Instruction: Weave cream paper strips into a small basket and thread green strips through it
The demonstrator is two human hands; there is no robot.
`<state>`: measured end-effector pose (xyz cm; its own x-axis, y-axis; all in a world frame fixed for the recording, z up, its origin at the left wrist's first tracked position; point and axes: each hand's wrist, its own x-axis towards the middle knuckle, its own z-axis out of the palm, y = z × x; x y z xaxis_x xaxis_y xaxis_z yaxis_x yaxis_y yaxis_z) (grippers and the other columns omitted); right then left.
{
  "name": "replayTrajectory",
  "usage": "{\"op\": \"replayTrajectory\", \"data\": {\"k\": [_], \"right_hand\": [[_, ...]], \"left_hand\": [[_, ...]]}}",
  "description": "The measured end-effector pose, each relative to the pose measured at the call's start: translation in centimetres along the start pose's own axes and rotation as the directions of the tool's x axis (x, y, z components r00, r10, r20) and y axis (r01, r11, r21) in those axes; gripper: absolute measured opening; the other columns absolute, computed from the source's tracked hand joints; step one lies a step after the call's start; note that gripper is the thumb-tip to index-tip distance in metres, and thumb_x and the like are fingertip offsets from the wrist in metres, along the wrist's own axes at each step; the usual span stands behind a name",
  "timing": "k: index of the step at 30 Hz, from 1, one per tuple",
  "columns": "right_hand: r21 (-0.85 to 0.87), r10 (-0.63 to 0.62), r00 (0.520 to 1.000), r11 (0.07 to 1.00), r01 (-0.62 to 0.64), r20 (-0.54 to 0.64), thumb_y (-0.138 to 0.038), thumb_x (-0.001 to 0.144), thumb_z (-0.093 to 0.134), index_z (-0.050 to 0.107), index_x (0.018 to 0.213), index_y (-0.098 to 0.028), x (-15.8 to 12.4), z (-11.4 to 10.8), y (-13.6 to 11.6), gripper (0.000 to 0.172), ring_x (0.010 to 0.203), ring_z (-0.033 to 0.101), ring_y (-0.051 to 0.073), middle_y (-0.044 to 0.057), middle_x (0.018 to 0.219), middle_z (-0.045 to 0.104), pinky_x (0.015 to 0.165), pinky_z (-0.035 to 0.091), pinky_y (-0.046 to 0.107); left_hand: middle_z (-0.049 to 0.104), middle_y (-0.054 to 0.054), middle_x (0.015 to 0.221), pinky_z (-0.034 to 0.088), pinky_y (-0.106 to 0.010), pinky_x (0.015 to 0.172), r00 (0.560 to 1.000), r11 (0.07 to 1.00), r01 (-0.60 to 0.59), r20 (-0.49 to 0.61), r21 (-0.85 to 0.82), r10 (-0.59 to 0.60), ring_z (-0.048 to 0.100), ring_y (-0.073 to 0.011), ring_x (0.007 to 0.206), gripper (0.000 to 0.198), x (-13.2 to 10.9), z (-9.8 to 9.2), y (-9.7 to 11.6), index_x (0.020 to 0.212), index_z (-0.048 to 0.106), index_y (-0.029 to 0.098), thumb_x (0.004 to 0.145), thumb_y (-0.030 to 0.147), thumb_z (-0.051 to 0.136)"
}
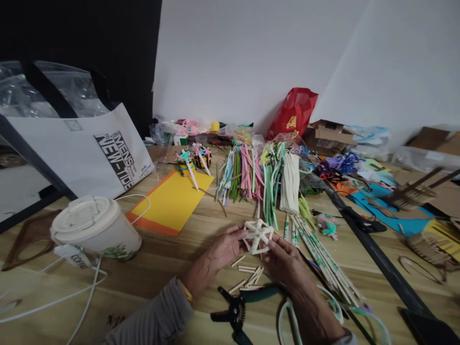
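Between my two hands is a small white wheel-shaped frame with spokes meeting at its middle, seemingly made of short sticks and fuzzy white wrapping. My left hand pinches its left side, and my right hand grips its lower right edge. Just below lie several short wooden sticks, loose on the wooden table. Nearer to me is a pair of dark green-handled cutters, partly under my right forearm. Long wooden sticks with green-printed wrappers lie right of my right hand.
Pipe cleaner bundles and a white bundle lie beyond my hands. To the left are yellow sheets, a lidded bucket with white cables, and a large white bag. A red bag stands at the back.
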<state>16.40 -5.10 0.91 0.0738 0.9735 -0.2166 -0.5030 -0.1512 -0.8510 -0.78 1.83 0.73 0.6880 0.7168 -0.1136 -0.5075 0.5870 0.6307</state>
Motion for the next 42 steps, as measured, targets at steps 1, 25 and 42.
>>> {"op": "replayTrajectory", "data": {"k": [1, 25, 42], "right_hand": [[0.013, 0.0, 1.0, 1.0, 0.0, 0.003, -0.034, 0.065, 0.084, 0.074, 0.09, -0.02, 0.0, 0.0, 0.0, 0.031, 0.055, 0.054, 0.011, 0.002, 0.074, 0.07, 0.05, 0.042, 0.021], [0.059, 0.06, 0.995, 0.996, -0.065, 0.081, -0.033, 0.067, 0.084, 0.074, 0.097, -0.023, -0.6, 0.9, -0.3, 0.033, 0.07, 0.063, 0.014, 0.004, 0.091, 0.073, 0.059, 0.049, 0.024], [-0.043, -0.002, 0.993, 0.999, 0.007, 0.122, -0.037, 0.068, 0.084, 0.071, 0.084, -0.02, 0.3, 0.0, 1.5, 0.027, 0.07, 0.063, 0.017, 0.003, 0.078, 0.072, 0.059, 0.044, 0.025]], "left_hand": [[0.071, -0.009, 0.101, 0.047, -0.031, 0.081, 1.0, 1.0, 0.004, -0.001, -0.004, -0.004, 0.064, -0.0186, 0.085, 0.035, 0.0, -0.1, -0.1, 0.106, 0.069, 0.015, 0.072, 0.019, 0.076], [0.071, -0.01, 0.102, 0.047, -0.03, 0.075, 0.995, 0.971, -0.098, 0.019, 0.219, 0.096, 0.064, -0.0205, 0.085, 0.052, -0.2, 1.3, -0.2, 0.108, 0.069, 0.015, 0.058, 0.013, 0.082], [0.067, -0.004, 0.068, 0.042, -0.025, 0.06, 0.993, 0.931, -0.045, -0.085, 0.363, 0.081, 0.054, -0.0109, 0.056, 0.038, 0.1, 0.8, -0.9, 0.084, 0.072, 0.01, 0.059, 0.036, 0.085]]}}
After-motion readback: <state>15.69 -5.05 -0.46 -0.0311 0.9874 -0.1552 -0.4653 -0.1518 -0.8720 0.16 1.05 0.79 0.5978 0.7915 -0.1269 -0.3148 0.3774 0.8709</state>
